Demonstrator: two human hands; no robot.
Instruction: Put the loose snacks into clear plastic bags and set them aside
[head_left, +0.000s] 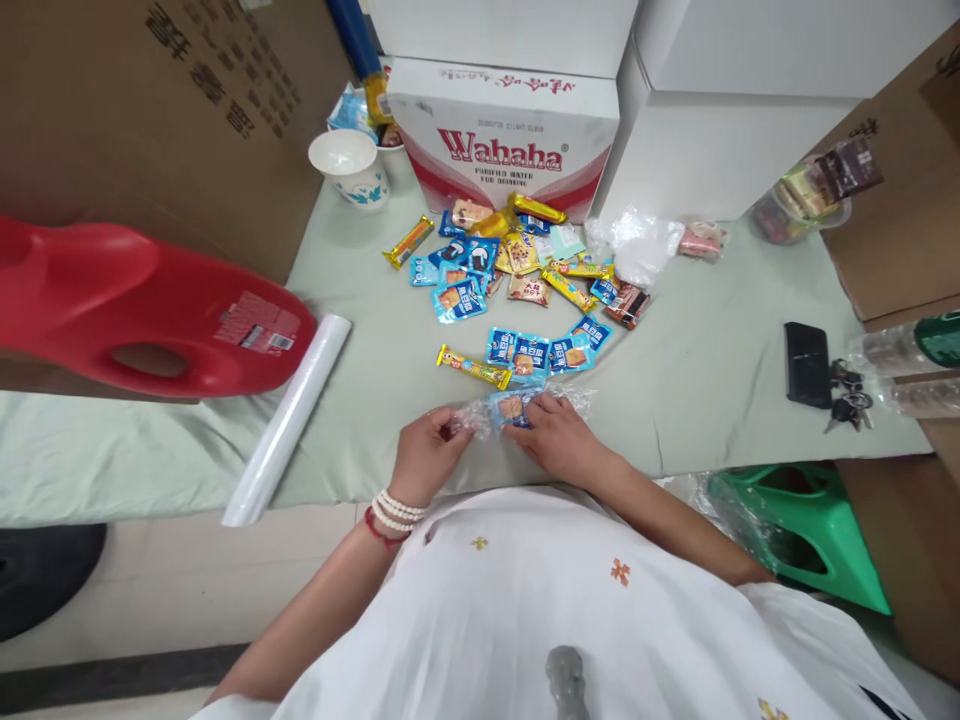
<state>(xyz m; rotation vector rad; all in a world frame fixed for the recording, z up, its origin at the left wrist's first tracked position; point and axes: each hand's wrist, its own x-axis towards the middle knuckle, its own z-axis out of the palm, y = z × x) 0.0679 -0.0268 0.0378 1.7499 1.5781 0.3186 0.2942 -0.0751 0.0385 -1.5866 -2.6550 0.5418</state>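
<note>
At the table's near edge, my left hand (433,450) pinches the gathered end of a clear plastic bag (474,416). My right hand (559,440) has its fingers bent over a blue snack packet (510,408) that lies in or under the clear plastic; which of the two I cannot tell. More plastic spreads out to the right of my right hand. Just beyond the hands lie a yellow snack stick (474,367) and several blue snack packets (530,357). Farther back sits a pile of mixed wrapped snacks (525,255).
A red jug (187,310) and a white roll (289,420) are at the left. Behind stand a paper cup (349,168) and a Wahaha carton (502,140). To the right are crumpled clear plastic (637,248), a snack tub (802,215), a black phone (808,365), keys (851,405) and bottles (892,350).
</note>
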